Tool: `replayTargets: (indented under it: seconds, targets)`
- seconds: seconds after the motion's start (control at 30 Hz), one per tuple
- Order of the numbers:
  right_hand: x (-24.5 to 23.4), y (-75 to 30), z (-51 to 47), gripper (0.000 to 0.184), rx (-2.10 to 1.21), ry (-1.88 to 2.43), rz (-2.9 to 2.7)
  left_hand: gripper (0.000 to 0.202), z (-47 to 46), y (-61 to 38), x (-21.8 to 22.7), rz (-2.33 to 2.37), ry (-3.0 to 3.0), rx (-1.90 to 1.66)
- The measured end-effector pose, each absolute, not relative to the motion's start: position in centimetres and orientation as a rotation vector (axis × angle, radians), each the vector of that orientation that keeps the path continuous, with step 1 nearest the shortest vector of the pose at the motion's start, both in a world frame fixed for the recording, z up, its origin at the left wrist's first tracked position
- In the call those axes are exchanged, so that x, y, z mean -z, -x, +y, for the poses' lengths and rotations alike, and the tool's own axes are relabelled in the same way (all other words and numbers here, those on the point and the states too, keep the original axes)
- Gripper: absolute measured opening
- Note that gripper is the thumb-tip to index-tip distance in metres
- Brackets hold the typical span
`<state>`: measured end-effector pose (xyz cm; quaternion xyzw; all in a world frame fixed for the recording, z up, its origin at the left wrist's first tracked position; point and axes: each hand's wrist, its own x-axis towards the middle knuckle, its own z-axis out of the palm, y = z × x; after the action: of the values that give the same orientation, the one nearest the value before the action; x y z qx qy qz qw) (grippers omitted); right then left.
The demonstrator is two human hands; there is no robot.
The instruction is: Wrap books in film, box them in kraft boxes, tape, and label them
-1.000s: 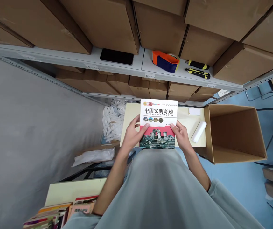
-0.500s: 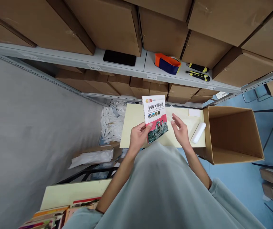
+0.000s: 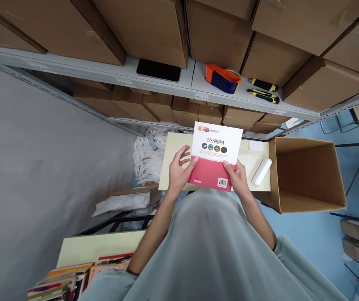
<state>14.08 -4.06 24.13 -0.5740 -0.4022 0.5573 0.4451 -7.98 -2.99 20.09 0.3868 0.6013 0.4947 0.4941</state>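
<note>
A book (image 3: 216, 154) with its back cover toward me is held up over the pale table. That cover is white above and red below, with several small round pictures and a barcode near the bottom. My right hand (image 3: 237, 175) grips the book at its lower right, thumb on the cover and fingers behind. My left hand (image 3: 179, 169) is at the left edge, its thumb tip at the red part and its other fingers spread apart, off the cover.
On the pale table (image 3: 175, 163) lie a white roll (image 3: 261, 172) and a white slip (image 3: 256, 145). An open cardboard box (image 3: 308, 175) stands right. The shelf (image 3: 192, 83) ahead carries cartons, a phone (image 3: 158, 70), a tape dispenser (image 3: 223, 78) and cutters (image 3: 263, 95). Books (image 3: 63, 282) lie lower left.
The book has been turned from its front cover to its back. My right hand has taken hold of it, while the left hand's fingers have loosened and spread.
</note>
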Motion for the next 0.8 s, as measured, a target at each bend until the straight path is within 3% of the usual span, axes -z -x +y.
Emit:
replayTargets:
  seconds: [0.17, 0.4, 0.57, 0.67, 0.8]
  targets:
    - [-24.8, -15.9, -4.2, 0.065, -1.448, 1.431, -0.999, 0.070, -2.8, 10.2, -20.3, 1.190, -0.784, -0.956]
    - [-23.5, -16.5, -4.0, 0.065, -1.507, 1.447, -0.948, 0.070, -3.5, 8.9, -20.1, 1.281, -0.652, -1.036]
    - [-21.1, -16.4, -3.1, 0.087, -1.243, 1.545, -1.005, 0.070, -3.5, 7.9, -19.9, 1.363, -0.659, -1.186]
    - [-19.7, -15.0, -3.1, 0.091, -1.314, 1.548, -1.034, 0.057, -4.0, 6.4, -19.9, 1.497, -0.818, -1.279]
    - [-19.2, -12.1, -4.4, 0.080, -1.475, 1.373, -1.060, 0.027, -5.7, 3.4, -19.9, 1.514, -1.223, -1.307]
